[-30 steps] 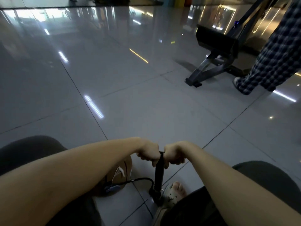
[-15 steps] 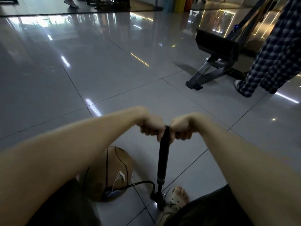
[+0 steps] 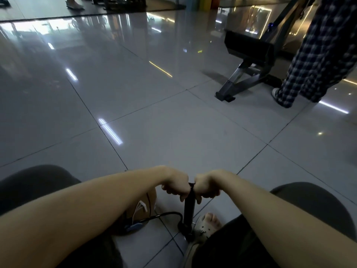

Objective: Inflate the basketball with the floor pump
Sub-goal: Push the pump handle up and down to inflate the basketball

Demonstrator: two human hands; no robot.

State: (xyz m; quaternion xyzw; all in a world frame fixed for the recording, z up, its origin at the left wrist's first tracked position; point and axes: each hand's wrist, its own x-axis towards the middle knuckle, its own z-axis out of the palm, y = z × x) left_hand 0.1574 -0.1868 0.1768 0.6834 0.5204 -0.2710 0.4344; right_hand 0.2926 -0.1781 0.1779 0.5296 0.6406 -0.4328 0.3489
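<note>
So that strokes drive straight, left hand point(image 3: 176, 187) and right hand point(image 3: 207, 187) clench slim black floor pump point(image 3: 189, 209) by its handle; sandalled foot point(image 3: 209, 223) steadies base.

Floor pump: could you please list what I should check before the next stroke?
1. Both hands on the handle: ok. The left hand and the right hand grip the pump handle on either side.
2. Base steadied: cannot tell. The sandalled foot is right beside the pump base, but contact is hidden.
3. Hose free of kinks: ok. The hose curves smoothly towards the basketball.
4. Needle seated in the valve: cannot tell. The left forearm covers it.
5. Room around: ok. The bystander stands well away.
</note>
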